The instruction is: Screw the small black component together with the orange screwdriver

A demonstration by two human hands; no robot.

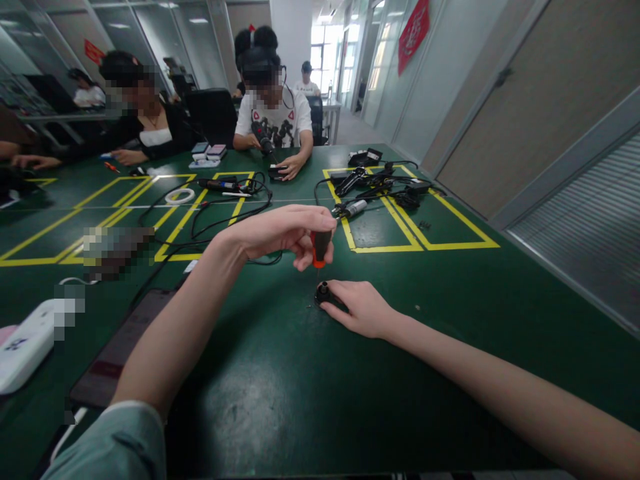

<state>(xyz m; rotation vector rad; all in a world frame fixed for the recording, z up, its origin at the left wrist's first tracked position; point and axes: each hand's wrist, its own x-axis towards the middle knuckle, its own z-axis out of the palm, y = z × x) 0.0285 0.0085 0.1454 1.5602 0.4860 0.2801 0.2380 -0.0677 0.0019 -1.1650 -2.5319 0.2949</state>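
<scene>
Green worktop [280,400], directions reckoned from the two hands at centre. At 8 o'clock, by the near left edge, lies a white device [25,347], partly blurred. Just right of it a dark phone [117,350] lies flat, partly under the left forearm. At 10 o'clock a ring of white tape [180,195] sits among yellow tape outlines [175,233], with black cables [225,217] looping across them toward the centre. The left hand [280,233] is closed, its fingertips gripping a screwdriver [320,248] with a red and black handle. The tool is held upright, tip down, directly above a small black part [324,293]. That part rests on the worktop at centre. The right hand [363,308] lies low on the surface, at 4 o'clock from the screwdriver, thumb and forefinger pressed against the part to hold it. Whether the tip touches the part cannot be told. At 12 o'clock two co-workers [273,110] sit at the far edge with their own hands on the worktop. At 1 o'clock a yellow rectangle holds a cluster of black components [380,185] and a silver-tipped tool [353,209].
</scene>
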